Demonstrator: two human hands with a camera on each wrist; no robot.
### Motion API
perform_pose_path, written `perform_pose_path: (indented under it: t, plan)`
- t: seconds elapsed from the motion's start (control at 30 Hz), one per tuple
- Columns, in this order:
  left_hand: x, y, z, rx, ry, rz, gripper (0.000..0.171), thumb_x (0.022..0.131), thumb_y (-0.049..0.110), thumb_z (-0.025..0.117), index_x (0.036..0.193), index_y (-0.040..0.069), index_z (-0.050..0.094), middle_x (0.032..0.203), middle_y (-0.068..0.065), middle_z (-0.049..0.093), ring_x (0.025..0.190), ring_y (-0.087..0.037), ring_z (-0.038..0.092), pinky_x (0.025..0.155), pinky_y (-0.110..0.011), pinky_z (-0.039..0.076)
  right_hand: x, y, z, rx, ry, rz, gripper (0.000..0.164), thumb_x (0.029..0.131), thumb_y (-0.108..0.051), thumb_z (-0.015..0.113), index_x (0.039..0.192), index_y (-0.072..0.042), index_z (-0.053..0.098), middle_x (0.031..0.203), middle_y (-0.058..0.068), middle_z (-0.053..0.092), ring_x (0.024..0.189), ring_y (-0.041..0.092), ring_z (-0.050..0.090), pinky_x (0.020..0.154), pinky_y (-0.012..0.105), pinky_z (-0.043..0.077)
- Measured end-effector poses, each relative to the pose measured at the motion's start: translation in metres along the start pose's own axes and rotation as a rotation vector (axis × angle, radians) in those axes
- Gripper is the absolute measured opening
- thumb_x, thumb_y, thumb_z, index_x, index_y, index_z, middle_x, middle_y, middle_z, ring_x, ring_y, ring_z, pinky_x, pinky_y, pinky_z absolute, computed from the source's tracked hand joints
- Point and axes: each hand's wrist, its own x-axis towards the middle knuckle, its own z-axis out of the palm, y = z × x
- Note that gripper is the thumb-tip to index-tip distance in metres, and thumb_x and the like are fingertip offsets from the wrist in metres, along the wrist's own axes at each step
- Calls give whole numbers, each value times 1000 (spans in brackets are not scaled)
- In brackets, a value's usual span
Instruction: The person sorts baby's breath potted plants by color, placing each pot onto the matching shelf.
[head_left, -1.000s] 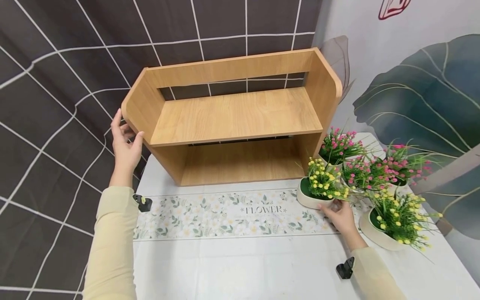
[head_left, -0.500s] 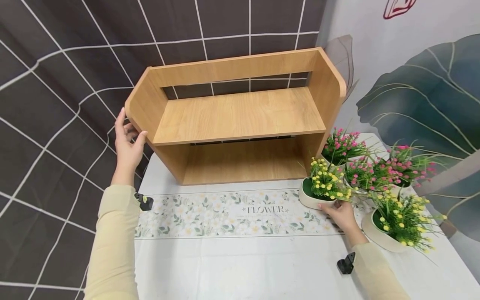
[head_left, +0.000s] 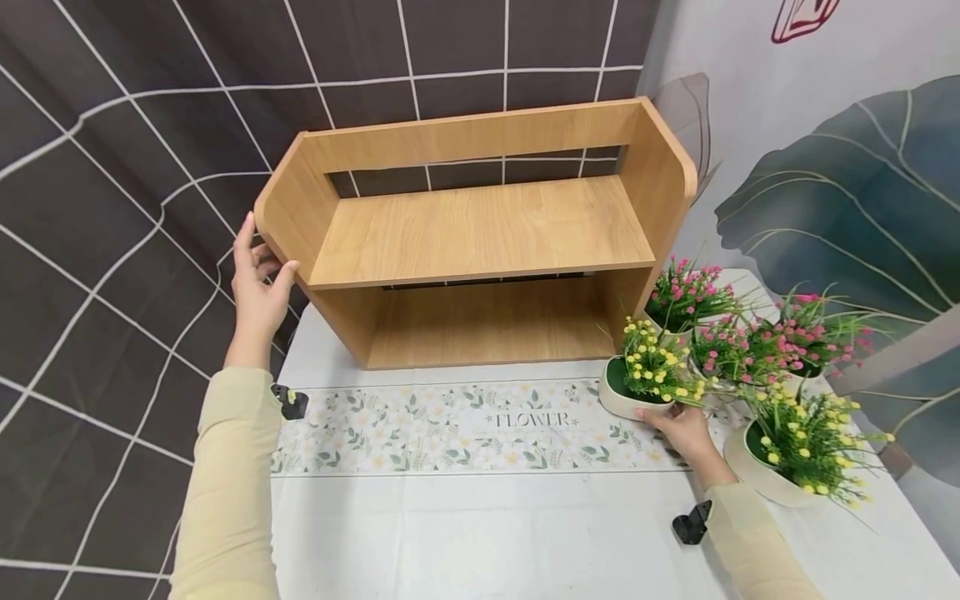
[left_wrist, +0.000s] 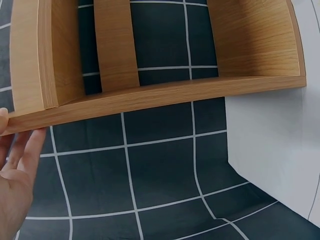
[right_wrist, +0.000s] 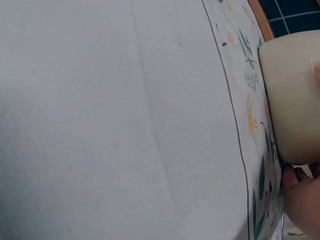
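A two-tier wooden desk shelf (head_left: 480, 229) stands at the back of the table in the head view. My left hand (head_left: 258, 296) grips the front of its left side panel (left_wrist: 150, 100), thumb on one face and fingers on the other, as the left wrist view shows. On the right, my right hand (head_left: 684, 433) holds a cream oval pot (head_left: 633, 403) of yellow artificial flowers (head_left: 658, 367) low on its side. That pot rests on the tablecloth by the shelf's front right corner. In the right wrist view the cream pot (right_wrist: 295, 100) is cut off by the frame edge.
Several pots with pink flowers (head_left: 690, 292) crowd the table's right side. Another yellow-flowered pot (head_left: 761, 471) stands right of my right forearm. A floral strip lettered FLOWER (head_left: 465, 433) crosses the white tablecloth (head_left: 480, 533). Dark grid-patterned cloth (head_left: 135, 317) hangs behind and to the left.
The view has shifted slightly, so the whole scene sits a little further right. Both hands keep their places on the shelf panel and the flower pot.
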Motion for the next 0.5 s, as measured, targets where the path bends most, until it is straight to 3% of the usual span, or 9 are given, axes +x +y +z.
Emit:
perform_pose_path:
  t: [0.17, 0.3, 0.4, 0.47, 0.5]
  plan:
    - [1, 0, 2, 4, 6, -10, 74, 91, -1, 57, 151, 23, 20, 124, -19, 54, 112, -32, 55, 90, -30, 47, -4, 0, 0, -19, 1, 37, 89, 83, -36, 72, 149, 0, 22, 148, 25, 33, 133, 37, 36, 108, 50, 32]
    - [1, -1, 2, 26, 1, -20, 76, 91, -1, 56, 152, 25, 18, 124, -21, 52, 114, -34, 55, 94, -38, 47, -8, -1, 1, -8, -1, 93, 96, 82, -39, 72, 152, -4, 16, 152, 23, 28, 136, 38, 32, 109, 51, 30]
    - [1, -2, 1, 37, -1, -19, 76, 92, -1, 56, 152, 26, 18, 124, -21, 51, 115, -35, 55, 95, -41, 47, -8, -1, 1, 23, 28, 54, 98, 79, -32, 77, 153, -10, 15, 153, 19, 28, 138, 34, 29, 111, 49, 28]
    - [1, -3, 1, 35, -2, -19, 76, 92, -1, 56, 152, 26, 18, 124, -21, 50, 116, -35, 54, 96, -43, 47, -9, -1, 2, -2, 58, 37, 96, 78, -32, 78, 151, -10, 20, 136, 24, 47, 121, 28, 47, 104, 41, 38]
    - [1, -3, 1, 34, -3, -21, 76, 92, -1, 56, 152, 26, 18, 125, -21, 50, 116, -35, 54, 96, -44, 46, -9, -1, 3, -20, 70, 26, 96, 78, -32, 78, 150, -10, 20, 134, 23, 49, 118, 19, 49, 102, 35, 41]
